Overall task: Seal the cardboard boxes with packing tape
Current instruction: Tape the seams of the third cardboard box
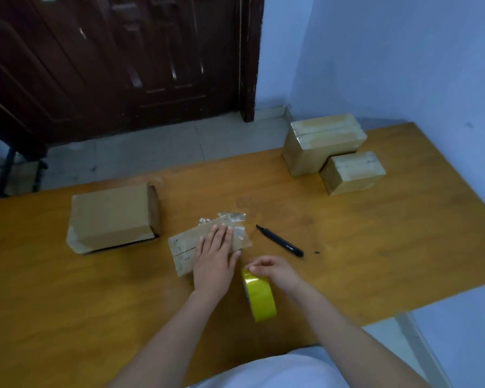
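- Left hand (214,254): fingers straight, pressed flat on the small box (207,243) at table (403,247) centre.
- Right hand (275,271): fingers pinch the yellow tape roll (259,299), beside the box.

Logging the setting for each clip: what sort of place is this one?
Probably a plain room at home or in a small office, used for packing. A wooden table stands in a corner against pale blue walls, beside a dark wooden door and a tiled floor. Taped cardboard boxes sit on it.
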### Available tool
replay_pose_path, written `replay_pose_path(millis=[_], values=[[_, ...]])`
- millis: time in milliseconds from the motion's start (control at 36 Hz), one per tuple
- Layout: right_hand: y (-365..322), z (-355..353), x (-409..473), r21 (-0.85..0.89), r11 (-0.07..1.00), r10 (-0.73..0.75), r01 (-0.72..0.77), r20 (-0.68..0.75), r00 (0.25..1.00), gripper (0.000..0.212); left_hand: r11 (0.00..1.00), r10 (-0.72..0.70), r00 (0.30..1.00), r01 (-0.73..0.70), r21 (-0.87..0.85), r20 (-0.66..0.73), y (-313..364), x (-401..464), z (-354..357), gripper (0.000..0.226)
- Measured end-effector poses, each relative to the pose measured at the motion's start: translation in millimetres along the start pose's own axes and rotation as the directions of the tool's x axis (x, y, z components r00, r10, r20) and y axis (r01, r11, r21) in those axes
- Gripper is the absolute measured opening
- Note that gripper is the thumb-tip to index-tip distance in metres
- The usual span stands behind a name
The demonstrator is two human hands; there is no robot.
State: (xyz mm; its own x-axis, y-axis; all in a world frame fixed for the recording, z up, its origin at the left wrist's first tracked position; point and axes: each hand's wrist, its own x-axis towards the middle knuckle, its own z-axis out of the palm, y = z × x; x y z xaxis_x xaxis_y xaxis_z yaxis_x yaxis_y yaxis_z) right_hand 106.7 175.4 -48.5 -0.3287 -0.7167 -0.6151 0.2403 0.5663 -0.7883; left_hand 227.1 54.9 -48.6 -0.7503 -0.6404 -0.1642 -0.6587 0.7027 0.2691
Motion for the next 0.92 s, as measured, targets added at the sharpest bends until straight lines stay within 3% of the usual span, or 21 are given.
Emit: replay_pose_path(millis=[111, 278, 361, 444, 583, 722, 917], values=[[9, -12, -12, 0.064, 0.998, 0.01, -0.006, -0.072, 0.997, 0.01, 1.0, 0.009, 0.999, -0.009, 0.013, -0.052, 0, 0, 3, 0.059], [15, -26, -23, 0.169, 0.985, 0.005, 0.029, -0.195, 0.981, 0.021, 0.999, 0.015, 0.997, -0.011, 0.051, -0.079, 1, 1, 6, 0.065], [5, -36, -29, 0.014, 1.0, 0.0, 0.002, -0.162, 0.987, 0.023, 1.0, 0.018, 0.991, -0.015, 0.022, -0.136, 2, 2, 7, 0.061], [-5, -45, -29, -0.183, 0.976, 0.107, -0.12, -0.079, 0.991, 0.023, 1.0, 0.031, 0.971, -0.03, 0.008, -0.235, 2, 4, 11, 0.054], [5, -43, -7, -0.528, 0.784, 0.352, -0.325, -0.052, 0.935, 0.026, 1.0, -0.004, 0.97, -0.003, -0.028, -0.242, 4, 2, 11, 0.06], [9, -18, 25, -0.612, 0.716, 0.277, -0.335, -0.192, 0.942, 0.015, 0.994, -0.031, 0.982, 0.011, -0.107, -0.185, 5, -1, 8, 0.062], [-1, -23, 48, -0.801, 0.553, 0.156, -0.23, -0.172, 0.973, 0.013, 0.947, -0.132, 0.982, 0.085, -0.31, -0.135, 7, -5, -5, 0.063]])
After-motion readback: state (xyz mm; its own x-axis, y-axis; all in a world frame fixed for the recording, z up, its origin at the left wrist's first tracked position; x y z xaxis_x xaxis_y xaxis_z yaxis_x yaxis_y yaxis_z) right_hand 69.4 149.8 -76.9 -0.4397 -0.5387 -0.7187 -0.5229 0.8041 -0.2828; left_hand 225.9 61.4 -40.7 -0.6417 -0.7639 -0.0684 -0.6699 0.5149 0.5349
